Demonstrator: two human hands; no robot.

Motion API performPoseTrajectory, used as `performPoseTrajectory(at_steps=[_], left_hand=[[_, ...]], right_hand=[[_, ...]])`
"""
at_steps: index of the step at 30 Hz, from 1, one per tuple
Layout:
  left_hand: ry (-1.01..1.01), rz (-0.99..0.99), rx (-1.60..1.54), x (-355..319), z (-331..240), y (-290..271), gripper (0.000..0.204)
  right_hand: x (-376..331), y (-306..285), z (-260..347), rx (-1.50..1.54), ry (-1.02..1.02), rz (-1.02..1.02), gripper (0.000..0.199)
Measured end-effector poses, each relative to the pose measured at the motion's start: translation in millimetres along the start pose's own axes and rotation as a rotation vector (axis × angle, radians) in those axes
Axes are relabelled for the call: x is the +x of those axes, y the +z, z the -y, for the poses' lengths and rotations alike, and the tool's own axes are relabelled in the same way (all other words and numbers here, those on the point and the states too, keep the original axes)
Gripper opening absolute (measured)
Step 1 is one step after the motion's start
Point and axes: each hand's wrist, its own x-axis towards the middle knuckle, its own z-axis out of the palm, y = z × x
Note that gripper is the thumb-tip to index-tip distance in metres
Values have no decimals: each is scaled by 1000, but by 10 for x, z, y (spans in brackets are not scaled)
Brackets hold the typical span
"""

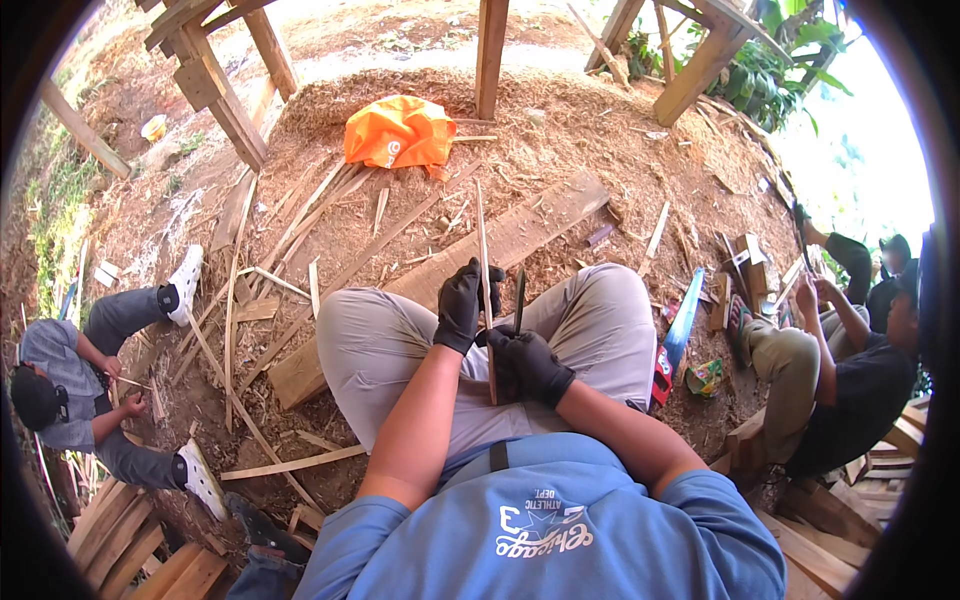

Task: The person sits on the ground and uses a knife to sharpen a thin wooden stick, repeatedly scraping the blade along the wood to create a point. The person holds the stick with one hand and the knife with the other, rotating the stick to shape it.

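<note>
Both my hands wear black gloves and meet above my lap. My left hand is closed round a long, thin wooden strip that stands lengthwise away from me, its near end reaching down to my lap. In my right hand is a knife, its dark narrow blade pointing away from me just right of the strip. The right fingers lie against the strip's lower part; the knife's handle is hidden in the glove.
A thick plank lies beyond my knees. Further off are an orange bag and wooden posts. A handsaw rests by my right knee. Loose wood strips cover the left ground. People sit at left and right.
</note>
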Motion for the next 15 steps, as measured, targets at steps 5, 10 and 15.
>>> performPoseTrajectory(at_steps=[5, 10, 15], left_hand=[[46, -3, 171, 11, 54, 1, 42], [-39, -117, 175, 121, 277, -101, 40], [-202, -111, 108, 203, 417, -242, 44]], right_hand=[[46, -11, 32, -65, -20, -35, 21], [62, -68, 104, -324, -43, -244, 30], [144, -289, 513, -433, -308, -342, 26]])
